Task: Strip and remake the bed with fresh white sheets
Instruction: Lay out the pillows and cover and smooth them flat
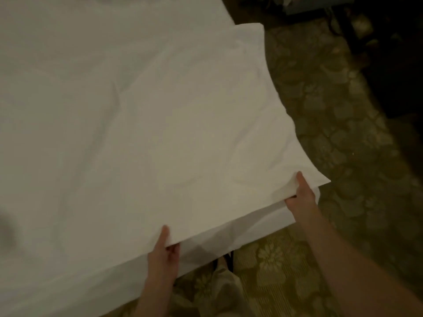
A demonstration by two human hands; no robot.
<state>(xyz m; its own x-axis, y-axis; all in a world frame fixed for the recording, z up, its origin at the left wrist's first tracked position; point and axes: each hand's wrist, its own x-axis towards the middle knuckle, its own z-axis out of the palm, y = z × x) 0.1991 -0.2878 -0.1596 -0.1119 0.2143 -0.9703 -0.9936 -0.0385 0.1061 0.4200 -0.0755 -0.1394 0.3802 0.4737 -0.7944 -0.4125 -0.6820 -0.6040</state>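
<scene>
The bed (57, 110) fills the left and middle of the view, covered in white, its near edge running from lower left up toward the right. A soft grey shadow lies on it at the far left edge. On top, over the bed's near right corner, lies a white sheet (194, 138), a flatter, brighter layer with faint creases; its far corner sits at the upper middle and its near right corner pokes out past the bed's edge over the floor.

The left hand (163, 252) grips the sheet's near edge, left of centre: the thumb lies on top of the cloth and the fingers curl underneath, clamped on the hem. The edge is lifted slightly there, with the bed's white side showing below it.

Just right of that hand, low in the view, a light trouser leg (223, 277) and a dark shoe stand against the bed's side.

The right hand (301, 195) grips the same near edge close to the sheet's right corner, thumb on top, fingers tucked under and pinching the cloth, which bunches a little at the grip.

To the right, a green carpet (332, 124) with a pale flower pattern runs along the bed. At the far right stands dark furniture, too dim to make out.
</scene>
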